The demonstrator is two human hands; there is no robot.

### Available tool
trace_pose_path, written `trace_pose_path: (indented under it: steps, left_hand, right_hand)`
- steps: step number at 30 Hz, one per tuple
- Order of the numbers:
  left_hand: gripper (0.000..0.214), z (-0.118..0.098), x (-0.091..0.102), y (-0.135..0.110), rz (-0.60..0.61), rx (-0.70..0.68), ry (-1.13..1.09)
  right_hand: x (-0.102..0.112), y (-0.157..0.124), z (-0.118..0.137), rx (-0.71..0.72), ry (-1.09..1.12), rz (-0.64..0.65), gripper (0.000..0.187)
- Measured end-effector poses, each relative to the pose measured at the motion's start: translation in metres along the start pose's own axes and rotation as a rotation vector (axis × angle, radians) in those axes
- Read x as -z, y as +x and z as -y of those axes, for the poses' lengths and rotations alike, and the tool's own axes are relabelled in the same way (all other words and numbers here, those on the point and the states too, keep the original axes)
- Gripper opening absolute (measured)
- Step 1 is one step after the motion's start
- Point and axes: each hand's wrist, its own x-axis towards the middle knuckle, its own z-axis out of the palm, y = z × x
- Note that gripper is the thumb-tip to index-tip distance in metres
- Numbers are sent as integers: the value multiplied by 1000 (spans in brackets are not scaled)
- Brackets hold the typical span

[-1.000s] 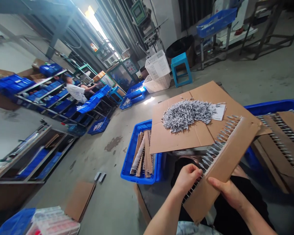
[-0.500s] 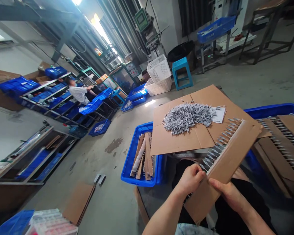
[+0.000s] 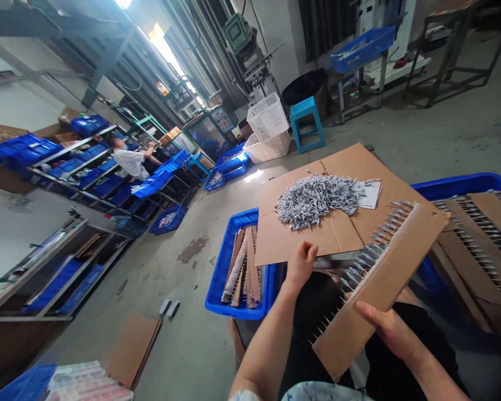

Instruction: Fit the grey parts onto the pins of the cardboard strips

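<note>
My right hand (image 3: 386,328) grips a pin-studded cardboard strip (image 3: 394,267) above my lap

My left hand (image 3: 301,264) is raised at the edge of a cardboard sheet (image 3: 309,245), fingers bunched; I cannot tell if they pinch anything. A large heap of grey metal parts (image 3: 317,201) is still on the sheet. Filled strips (image 3: 480,245) lie in the right blue crate (image 3: 459,185), and more strips (image 3: 247,273) stand in the left blue crate (image 3: 229,262).

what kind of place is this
Most likely a small factory workshop: blue plastic crates sit on metal shelving, a machine with a control panel stands by the wall, and small metal parts lie heaped on a cardboard sheet beside a studded cardboard strip.
</note>
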Motion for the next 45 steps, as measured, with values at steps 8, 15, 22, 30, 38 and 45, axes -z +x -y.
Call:
trace_pose_path:
  steps: [8,15,22,30,38,45]
  left_hand:
    - [8,-45,-9,70,-156,-154,395]
    - [10,-43,-25,79,-122,-150,697]
    - [18,-51,-32,79,-115,-139,674]
    - [16,-50,-35,83,-39,-136,513]
    - [30,-19,-12,-21,154,95,-320]
    - [42,0,-24,-69,161,414,-863]
  right_hand:
    - [-3,1,6,-7,53,-9,33]
    - [-4,0,10,-24,40,0,36]
    - [-1,2,6,-1,43,-24,32]
    - [1,3,3,21,58,-22,31]
    - [-6,-1,2,14,66,-9,35]
    - [5,0,-6,-3,25,-33,31]
